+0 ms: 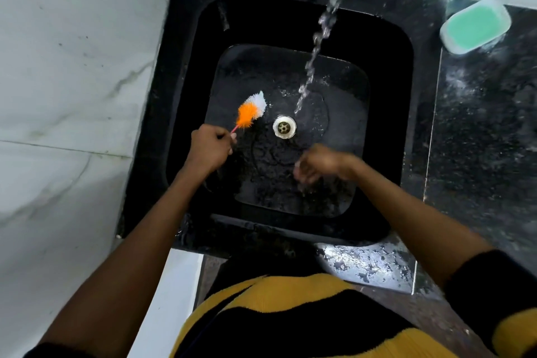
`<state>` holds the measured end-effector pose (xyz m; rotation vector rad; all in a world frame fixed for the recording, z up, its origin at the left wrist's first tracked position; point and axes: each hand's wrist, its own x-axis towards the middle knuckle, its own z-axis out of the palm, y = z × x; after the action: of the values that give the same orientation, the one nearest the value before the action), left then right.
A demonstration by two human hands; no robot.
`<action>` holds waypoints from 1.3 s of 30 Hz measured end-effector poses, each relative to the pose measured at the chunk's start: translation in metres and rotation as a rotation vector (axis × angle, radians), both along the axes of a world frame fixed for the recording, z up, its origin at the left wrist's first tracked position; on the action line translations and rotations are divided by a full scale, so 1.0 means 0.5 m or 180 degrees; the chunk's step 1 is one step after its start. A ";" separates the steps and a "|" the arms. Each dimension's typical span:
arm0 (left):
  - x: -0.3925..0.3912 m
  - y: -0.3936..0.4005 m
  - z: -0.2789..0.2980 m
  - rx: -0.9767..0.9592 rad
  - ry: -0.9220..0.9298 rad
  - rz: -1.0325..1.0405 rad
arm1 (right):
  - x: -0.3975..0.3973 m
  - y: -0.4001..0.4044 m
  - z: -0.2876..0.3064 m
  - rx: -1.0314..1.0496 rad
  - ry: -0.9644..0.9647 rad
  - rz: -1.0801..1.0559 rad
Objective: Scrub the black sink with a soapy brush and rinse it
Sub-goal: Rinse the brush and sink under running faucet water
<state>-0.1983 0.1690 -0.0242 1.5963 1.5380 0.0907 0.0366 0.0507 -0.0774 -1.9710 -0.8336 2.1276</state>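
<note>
Sink (186, 73): rinsing, judging by the water (319, 35) falling near the drain (284, 127). Left hand (209, 146) grips brush (251, 110) over basin floor. Right hand (315, 164) blurred, grasp unclear. Next: sweep remaining walls.

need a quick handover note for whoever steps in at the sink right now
Left hand grips the brush by its handle, bristles over the sink floor left of the drain.
Right hand is low in the black sink, blurred, holding nothing visible.
Water stream is running, landing just right of the drain.
Green soap dish sits on the counter, right.
The floor is wet; how far the scrubbing has got can't be told. Left: finish, then rinse.
</note>
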 end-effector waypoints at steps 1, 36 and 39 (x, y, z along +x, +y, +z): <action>0.001 -0.002 0.000 -0.0012 0.0006 0.0007 | 0.026 0.032 0.011 0.0249 -0.0028 -0.0495; -0.046 -0.047 0.008 0.0063 0.0088 0.0122 | 0.038 0.255 0.074 0.0428 0.1586 -0.3382; -0.054 -0.048 0.008 0.0078 0.0105 0.0188 | 0.003 0.295 0.093 0.0452 0.2409 -0.4208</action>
<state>-0.2253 0.1450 -0.0203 1.5789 1.6155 0.1168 0.0383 0.1983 -0.0308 -0.9037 0.3873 1.5663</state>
